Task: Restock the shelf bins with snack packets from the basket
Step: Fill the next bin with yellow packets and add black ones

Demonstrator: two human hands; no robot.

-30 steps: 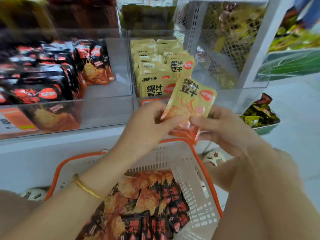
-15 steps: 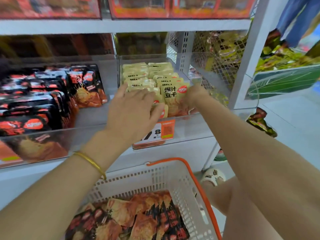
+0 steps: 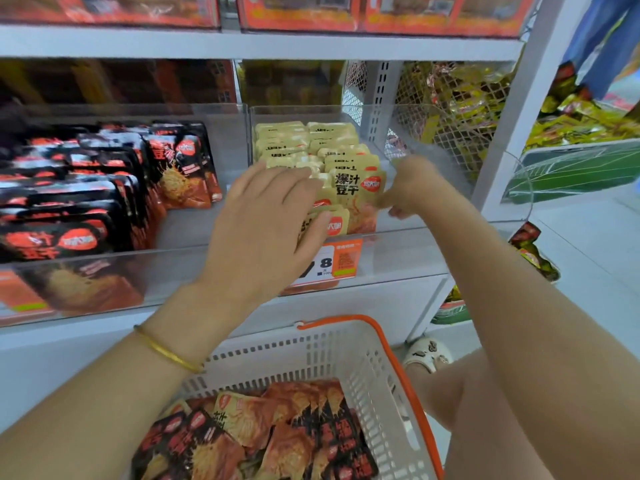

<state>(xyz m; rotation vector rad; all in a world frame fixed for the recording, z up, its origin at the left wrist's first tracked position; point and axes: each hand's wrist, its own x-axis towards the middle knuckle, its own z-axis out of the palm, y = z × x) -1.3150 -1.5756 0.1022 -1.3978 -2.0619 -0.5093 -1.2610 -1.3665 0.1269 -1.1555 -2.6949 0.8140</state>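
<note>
A clear shelf bin holds rows of yellow snack packets. My left hand lies flat with spread fingers on the front-left packets. At the right edge of the front upright yellow packet, my right hand pinches it with curled fingers. Below, a white basket with an orange rim holds several black and orange snack packets.
A neighbouring clear bin on the left is full of black-and-red packets. An orange price tag hangs on the yellow bin's front. A white shelf upright stands to the right, with green-yellow goods beyond it.
Both hands carried the yellow packet up from above the basket into the bin. It now stands in the front row, and the left hand has flattened on the packets.
</note>
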